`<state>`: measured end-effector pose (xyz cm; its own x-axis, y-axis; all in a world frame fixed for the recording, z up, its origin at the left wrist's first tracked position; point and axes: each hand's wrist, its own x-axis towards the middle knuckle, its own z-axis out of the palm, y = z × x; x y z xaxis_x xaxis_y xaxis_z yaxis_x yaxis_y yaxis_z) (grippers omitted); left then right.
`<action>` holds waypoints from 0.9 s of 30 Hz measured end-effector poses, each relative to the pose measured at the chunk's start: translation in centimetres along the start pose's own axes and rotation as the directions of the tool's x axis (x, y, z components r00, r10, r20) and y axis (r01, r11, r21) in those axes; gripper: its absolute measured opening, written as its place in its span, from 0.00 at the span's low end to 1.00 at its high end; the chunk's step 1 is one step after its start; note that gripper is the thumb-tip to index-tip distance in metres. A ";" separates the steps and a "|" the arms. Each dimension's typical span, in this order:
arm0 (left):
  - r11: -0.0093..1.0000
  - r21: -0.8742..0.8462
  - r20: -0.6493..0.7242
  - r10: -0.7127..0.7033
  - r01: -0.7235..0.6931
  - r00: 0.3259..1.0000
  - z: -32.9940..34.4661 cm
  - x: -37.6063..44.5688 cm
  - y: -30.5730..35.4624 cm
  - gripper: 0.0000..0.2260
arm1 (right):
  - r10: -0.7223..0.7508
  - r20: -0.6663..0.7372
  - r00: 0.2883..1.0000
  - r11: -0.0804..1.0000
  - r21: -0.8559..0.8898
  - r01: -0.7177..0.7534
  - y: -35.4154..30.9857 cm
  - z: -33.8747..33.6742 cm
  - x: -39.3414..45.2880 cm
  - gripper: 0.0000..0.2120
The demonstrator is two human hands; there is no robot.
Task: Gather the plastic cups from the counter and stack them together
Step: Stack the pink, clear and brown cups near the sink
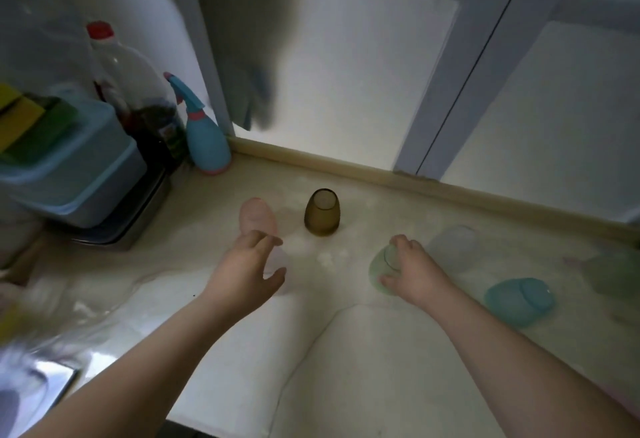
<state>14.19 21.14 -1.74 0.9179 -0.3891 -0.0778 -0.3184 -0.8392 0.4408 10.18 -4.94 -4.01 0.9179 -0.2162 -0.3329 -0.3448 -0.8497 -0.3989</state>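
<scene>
Near the counter's point(346, 351) back edge: light, thin-walled, likely slippery plastic cups; right hand point(412, 273) clasps green cup point(379, 269) by its wall, left hand point(242, 273) spread, empty, nearing pink cup point(258, 215).

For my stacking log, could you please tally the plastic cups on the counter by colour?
Pink cup: 1
Brown cup: 1
Green cup: 1, held in the right hand
Clear cup: 1
Blue cup: 1
Total: 5 cups that can be told clearly; blurred shapes at the far right edge are too unclear to count.
</scene>
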 end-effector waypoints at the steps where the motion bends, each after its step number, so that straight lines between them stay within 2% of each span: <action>1: 1.000 -0.003 -0.016 -0.002 0.001 1.000 -0.1 0.0 -0.1 0.21 | -0.019 -0.012 1.000 1.000 0.008 0.019 -0.6 -0.4 -0.1 0.31; 3: 1.000 -0.015 -0.038 -0.008 0.008 0.999 -0.4 -0.1 -0.2 0.21 | -0.084 -0.044 0.996 0.996 0.033 0.086 -2.4 -1.3 -0.5 0.32; 6: 0.999 -0.025 -0.058 -0.048 0.047 0.997 -1.3 -0.4 -0.7 0.21 | -0.220 -0.020 0.975 0.974 0.050 0.221 -6.4 -2.6 -1.1 0.33; 11: 0.990 -0.021 -0.084 -0.142 0.141 0.986 -3.3 -1.7 -3.2 0.21 | -0.442 0.045 0.896 0.897 0.038 0.440 -13.3 -2.4 -1.4 0.34; 14: 0.979 -0.028 -0.103 -0.204 0.202 0.974 -4.0 -2.7 -5.2 0.21 | -0.471 0.132 0.872 0.881 0.016 0.473 -15.4 -0.6 -0.7 0.34; 19: 0.968 -0.057 -0.117 -0.251 0.246 0.961 -4.1 -4.0 -7.4 0.21 | -0.422 0.219 0.880 0.898 -0.030 0.439 -16.2 2.3 0.7 0.41; 27: 0.965 -0.081 -0.083 -0.257 0.251 0.963 -3.0 -3.5 -8.6 0.22 | -0.422 0.235 0.876 0.887 -0.093 0.452 -15.4 3.3 1.6 0.36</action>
<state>14.41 30.93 -2.55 0.9853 -0.1273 -0.1140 -0.0578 -0.8762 0.4785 16.30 9.43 -1.19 0.9032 0.2818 -0.3237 0.1275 -0.8964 -0.4246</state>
